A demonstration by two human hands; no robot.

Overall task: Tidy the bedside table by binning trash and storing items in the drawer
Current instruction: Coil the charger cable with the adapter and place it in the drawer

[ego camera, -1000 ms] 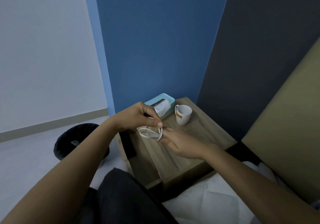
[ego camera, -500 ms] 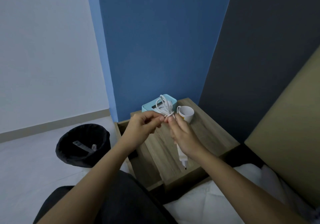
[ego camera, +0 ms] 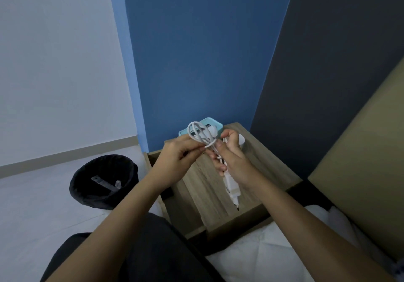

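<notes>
Above table: L hand and R hand both pinch cable, w/ plug hanging. Coiled, prob. to fit drawer.

Bedside corner: surface, bin, bed.
Box and mug at the surface's back edge, mug to the right; both hands hold a coiled cable above the surface, its plug hanging below; bin on the floor to the left; bed in front, right.
</notes>
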